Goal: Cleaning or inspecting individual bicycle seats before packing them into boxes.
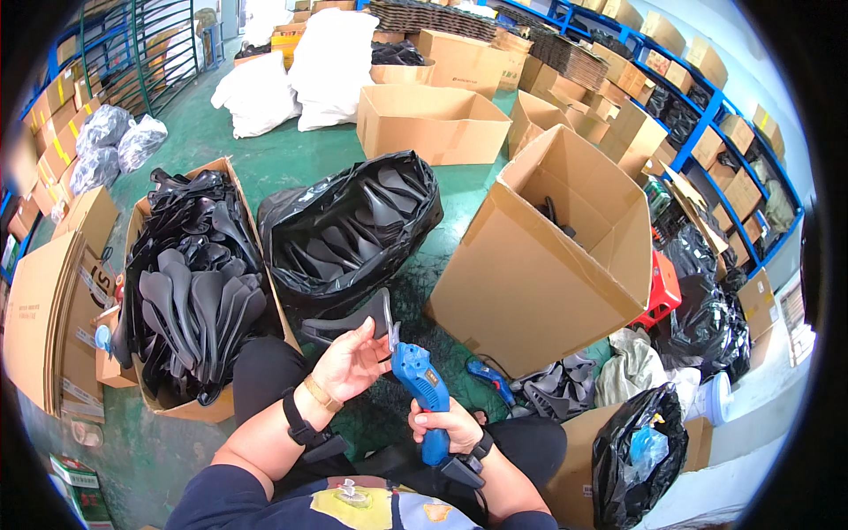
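My left hand holds a black bicycle saddle near one end, fingers closed on its edge. Gripped in my right hand is a blue pair of electric scissors, its blade end up against the saddle's edge by my left fingers. Whether the blades touch the saddle, I cannot tell. Left of my knee, a cardboard box is heaped with black saddles. Ahead, a black plastic bag lies open with several saddles inside.
A tall open cardboard box stands right of the bag, dark pieces inside. Another blue tool lies on the floor beside black scraps. A black bin bag is at lower right. White sacks and a low carton stand farther back.
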The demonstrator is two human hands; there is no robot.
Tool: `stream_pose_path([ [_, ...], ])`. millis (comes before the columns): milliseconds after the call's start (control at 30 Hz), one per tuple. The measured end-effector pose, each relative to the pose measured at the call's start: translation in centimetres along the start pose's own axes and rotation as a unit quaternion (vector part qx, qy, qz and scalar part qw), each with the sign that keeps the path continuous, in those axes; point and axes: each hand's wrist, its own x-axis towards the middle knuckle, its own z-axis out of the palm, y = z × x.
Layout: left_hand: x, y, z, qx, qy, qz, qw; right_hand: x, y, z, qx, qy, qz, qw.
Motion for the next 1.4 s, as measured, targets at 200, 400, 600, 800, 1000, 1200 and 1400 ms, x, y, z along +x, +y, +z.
stream_pose_path([
  [200, -0.2, 0.1, 0.6, 0.042, -0.043, 0.013, 0.998, 0.5, -0.5, -0.1, 0.03, -0.012, -0.021, 0.999],
  [400, -0.3, 0.9, 1.5, 0.09, -0.018, 0.098, 0.991, -0.3, -0.9, -0.7, 0.016, 0.068, -0.049, 0.996],
  [600, -0.3, 1.0, 1.1, 0.127, -0.008, 0.146, 0.981, -0.8, -0.4, -0.5, -0.021, 0.058, -0.012, 0.998],
  [800, -0.9, 1.8, 1.3, 0.154, -0.027, 0.134, 0.978, -1.1, -0.3, 0.2, -0.031, 0.047, 0.018, 0.998],
  [1000, -1.2, 1.9, 1.4, 0.196, -0.032, 0.123, 0.972, -0.8, 0.0, -0.1, -0.004, 0.027, -0.001, 1.0],
  [1200, -1.1, 2.0, 1.1, 0.249, -0.001, 0.136, 0.959, -1.2, -0.5, 0.1, -0.023, 0.038, 0.001, 0.999],
  [1400, -1.3, 2.9, 0.2, 0.3, -0.022, 0.106, 0.948, -1.2, -0.3, 0.0, -0.006, 0.023, 0.01, 1.0],
])
